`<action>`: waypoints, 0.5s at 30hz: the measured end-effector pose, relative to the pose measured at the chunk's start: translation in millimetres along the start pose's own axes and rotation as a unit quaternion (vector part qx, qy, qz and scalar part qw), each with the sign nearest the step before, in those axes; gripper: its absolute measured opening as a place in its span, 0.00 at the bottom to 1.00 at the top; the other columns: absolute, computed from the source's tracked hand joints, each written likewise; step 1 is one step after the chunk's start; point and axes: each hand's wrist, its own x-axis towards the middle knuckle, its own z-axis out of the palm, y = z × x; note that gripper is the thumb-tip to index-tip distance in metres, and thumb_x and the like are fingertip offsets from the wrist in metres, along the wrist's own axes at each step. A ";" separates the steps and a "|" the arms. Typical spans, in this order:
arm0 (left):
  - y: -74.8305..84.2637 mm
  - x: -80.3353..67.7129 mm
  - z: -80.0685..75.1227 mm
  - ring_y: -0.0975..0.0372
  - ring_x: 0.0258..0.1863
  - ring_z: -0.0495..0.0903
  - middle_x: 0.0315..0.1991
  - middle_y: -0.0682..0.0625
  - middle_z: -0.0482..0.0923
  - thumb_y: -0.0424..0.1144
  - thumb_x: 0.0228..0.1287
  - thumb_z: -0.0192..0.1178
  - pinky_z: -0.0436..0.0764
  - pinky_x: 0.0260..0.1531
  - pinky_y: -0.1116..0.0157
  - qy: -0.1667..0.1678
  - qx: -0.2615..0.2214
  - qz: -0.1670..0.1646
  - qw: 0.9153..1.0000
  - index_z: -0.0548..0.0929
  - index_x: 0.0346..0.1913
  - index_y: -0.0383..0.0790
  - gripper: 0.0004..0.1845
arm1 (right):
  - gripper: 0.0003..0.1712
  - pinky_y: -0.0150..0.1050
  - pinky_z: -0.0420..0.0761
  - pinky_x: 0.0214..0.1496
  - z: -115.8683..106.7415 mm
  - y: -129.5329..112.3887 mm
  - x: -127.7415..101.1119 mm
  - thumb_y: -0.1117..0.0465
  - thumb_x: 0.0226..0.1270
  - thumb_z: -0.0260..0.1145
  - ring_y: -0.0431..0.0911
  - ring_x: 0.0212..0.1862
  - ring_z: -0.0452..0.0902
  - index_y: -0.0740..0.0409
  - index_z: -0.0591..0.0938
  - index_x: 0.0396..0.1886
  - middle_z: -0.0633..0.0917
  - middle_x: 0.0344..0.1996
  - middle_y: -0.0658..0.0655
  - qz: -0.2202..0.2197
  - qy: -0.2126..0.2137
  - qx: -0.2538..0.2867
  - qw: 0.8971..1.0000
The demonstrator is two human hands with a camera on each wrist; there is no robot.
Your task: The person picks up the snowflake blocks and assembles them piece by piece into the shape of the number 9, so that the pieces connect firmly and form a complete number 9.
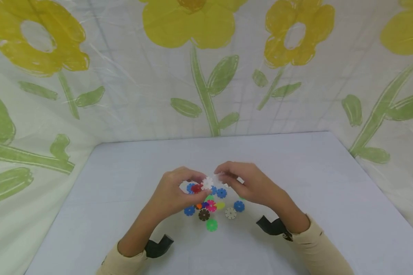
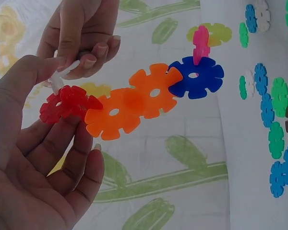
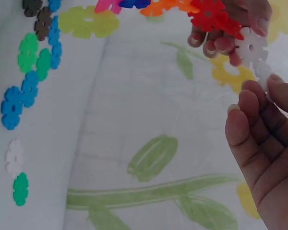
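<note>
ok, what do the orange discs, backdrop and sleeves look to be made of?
Orange discs: likely plastic, smooth; colour deepens where they overlap, so slightly translucent.
Backdrop: thin, printed sheet, faint sheen; creases and lines showing through. Fabric or plastic film, can't tell.
Sleeves: probably fabric, matte; soft folds, no shine.

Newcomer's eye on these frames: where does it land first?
Probably the huge yellow flowers on the white sheet behind the white table. Next, the chain of multicoloured, notched plastic discs, its red end at the left hand, while the right hand pinches a small white notched disc. Below, blue, green, brown and white notched plastic discs lie scattered on the tabletop.
</note>
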 end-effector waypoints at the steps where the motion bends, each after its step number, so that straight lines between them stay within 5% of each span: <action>1: 0.0 -0.1 0.1 0.67 0.42 0.82 0.41 0.57 0.86 0.40 0.51 0.79 0.85 0.39 0.63 -0.004 -0.003 -0.004 1.000 0.89 0.45 0.42 0.17 | 0.15 0.34 0.84 0.45 0.9 -0.7 0.0 0.75 0.64 0.68 0.41 0.40 0.83 0.61 0.81 0.49 0.87 0.41 0.52 -0.011 0.002 -0.013 1.000; 9: -0.1 -0.3 -3.2 0.67 0.39 0.83 0.39 0.56 0.86 0.39 0.51 0.79 0.85 0.38 0.62 -0.019 -0.008 0.006 1.000 0.89 0.44 0.41 0.17 | 0.19 0.33 0.84 0.44 15.3 -7.9 0.4 0.78 0.54 0.72 0.46 0.39 0.85 0.64 0.80 0.45 0.86 0.36 0.56 -0.076 0.044 -0.117 0.989; 15: -1.8 -1.1 -5.0 0.67 0.37 0.82 0.38 0.54 0.86 0.38 0.51 0.79 0.85 0.36 0.62 -0.022 -0.008 0.010 1.000 0.89 0.43 0.39 0.16 | 0.21 0.31 0.84 0.41 23.0 -11.9 1.4 0.79 0.52 0.72 0.45 0.36 0.84 0.63 0.79 0.44 0.84 0.34 0.55 -0.078 0.056 -0.135 0.986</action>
